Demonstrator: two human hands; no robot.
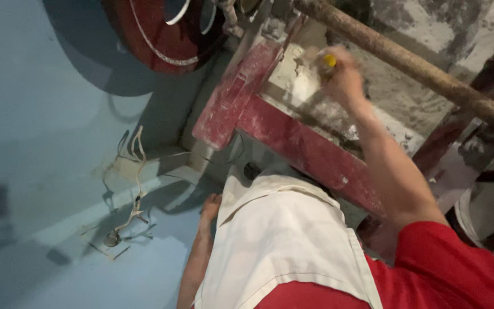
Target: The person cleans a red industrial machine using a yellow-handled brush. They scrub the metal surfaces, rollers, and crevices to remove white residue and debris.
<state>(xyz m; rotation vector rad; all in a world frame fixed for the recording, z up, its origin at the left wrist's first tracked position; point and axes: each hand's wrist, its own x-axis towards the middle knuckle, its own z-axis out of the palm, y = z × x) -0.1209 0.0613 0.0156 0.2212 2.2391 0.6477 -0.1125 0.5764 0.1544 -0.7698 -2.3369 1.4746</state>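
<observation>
Head view, looking down past the wearer's chest. The right hand [343, 77] is raised at the end of an extended forearm, its fingers closed around a small yellow-tipped tool [329, 60], most likely a screwdriver handle, though motion blur hides the shaft and tip. The fist-like grip and outstretched arm suggest the tool is pressed forward against the plaster-spattered surface [293, 80] just beyond the knuckles, where firm axial pressure would be needed. The tool thus lies inside the right hand, with only its yellow end showing at the thumb side. Below and toward the wearer from this hand runs a red metal frame [298, 143], dusted white; above and to its far side slants a rusty pipe [407, 60]. The left hand [210, 209] hangs low, near the edge of a white apron [281, 240] worn over a red shirt [453, 269]; its fingers rest flat against the blue wall [41, 114], seemingly for support, and hold nothing, though how far they are spread cannot be told. Away from this hand, loose wires [135, 171] protrude from the wall, and well above it a red disc [155, 34] hangs.
</observation>
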